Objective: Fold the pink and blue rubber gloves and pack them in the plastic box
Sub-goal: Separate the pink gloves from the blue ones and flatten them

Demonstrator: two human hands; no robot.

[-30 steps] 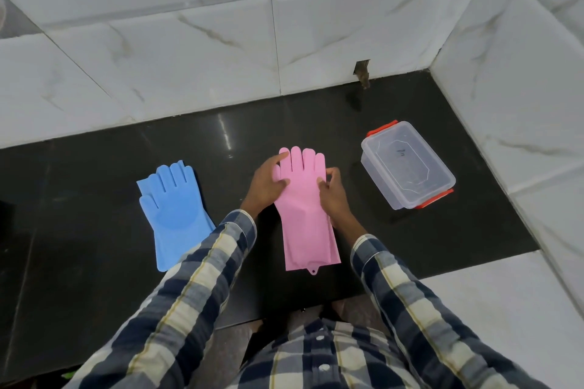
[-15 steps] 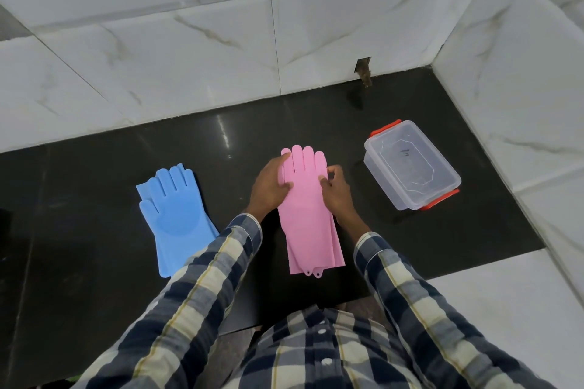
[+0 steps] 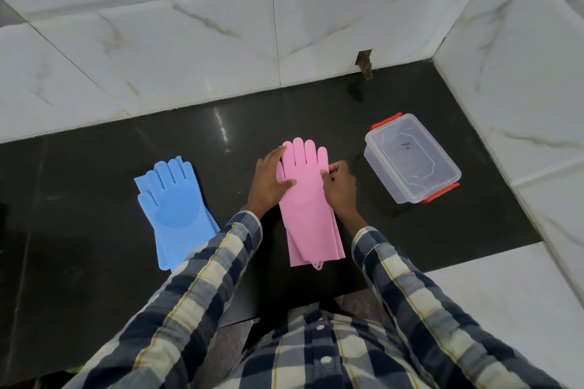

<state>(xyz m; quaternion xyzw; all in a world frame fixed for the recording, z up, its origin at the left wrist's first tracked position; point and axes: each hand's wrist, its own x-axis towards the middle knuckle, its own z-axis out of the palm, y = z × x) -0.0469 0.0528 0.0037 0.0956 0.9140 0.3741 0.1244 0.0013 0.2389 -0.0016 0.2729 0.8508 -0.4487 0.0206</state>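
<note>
A: Where are the pink gloves (image 3: 308,199) right now?

B: Flat on the dark worktop (image 3: 94,230), near the middle. They lie stacked one on the other, fingers toward twelve o'clock, cuffs toward six. The cuff edges fan out a little at the bottom, and a small hanging tab sticks out there.

A: And the hands?

B: The left hand (image 3: 268,180) rests on the stack from nine o'clock, fingers straight and flat, its thumb lying over the palm area of the top glove. The right hand (image 3: 339,183) comes in from three o'clock; its fingers are bent and its fingertips press the edge of the stack. Whether that grip pinches the edge or only pushes on it, I cannot tell.

A: The blue gloves (image 3: 175,208)?

B: At nine o'clock from the pink ones, well apart from them, also flat with fingers toward twelve. The left sleeve (image 3: 202,287) covers part of their cuff.

A: The plastic box (image 3: 410,158)?

B: At two o'clock from the pink stack, near the right hand but not touching it. It is clear, with red clips at its two ends and its lid on.
</note>
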